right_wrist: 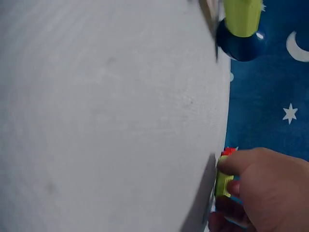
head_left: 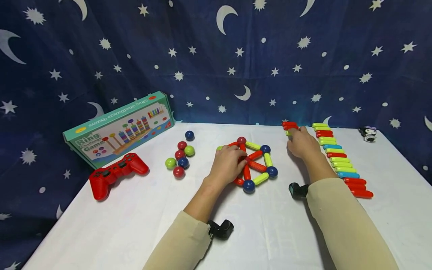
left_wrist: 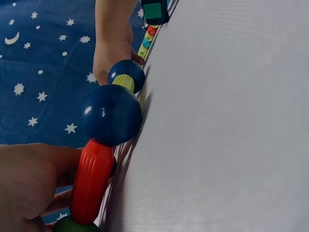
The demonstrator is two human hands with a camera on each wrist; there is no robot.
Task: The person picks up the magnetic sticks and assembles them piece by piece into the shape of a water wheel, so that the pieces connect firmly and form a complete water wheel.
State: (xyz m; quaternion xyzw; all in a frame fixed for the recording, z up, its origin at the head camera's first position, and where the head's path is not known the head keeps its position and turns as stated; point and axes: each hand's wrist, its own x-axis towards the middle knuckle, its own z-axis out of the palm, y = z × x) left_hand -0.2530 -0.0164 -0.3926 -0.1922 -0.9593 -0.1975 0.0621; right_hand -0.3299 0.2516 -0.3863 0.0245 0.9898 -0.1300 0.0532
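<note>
Toy box (head_left: 119, 131): is standing at the far left of the white tabletop (head_left: 141, 232), its printed side facing forward; a blue curtain (head_left: 202, 75) of stars and moons is hanging behind.
Red controller (head_left: 116, 171): is lying just in front of the toy box.
Loose balls (head_left: 179, 154): seven of them, red, blue and green, are sitting in a cluster right of the controller, the farthest blue one standing slightly apart.
Left hand (head_left: 227, 164): is reaching over the left part of the ball-and-rod frame (head_left: 257, 167); its grip is clamping on the frame's middle, thumb and fingers curling round it, while the hand is hiding part of the contact.
Frame: is lying near the middle of the tabletop; red rods are radiating from its centre, yellow-green rods are linking balls along its right side, three blue balls are forming corners there, and a red ball is sitting at the far tip.
Right hand (head_left: 301, 143): is pinching a yellow-green rod (right_wrist: 223, 181), its grip clamping on that piece between thumb and fingers.
Held rod: is sitting beside the short stack of red rods (head_left: 289, 125), near the tabletop's far edge, right of the frame.
Long row of rods (head_left: 341, 160): yellow-green, red and blue pieces are lying side by side, running past the right forearm.
Figurine (head_left: 368, 134): is sitting near the far right corner.
</note>
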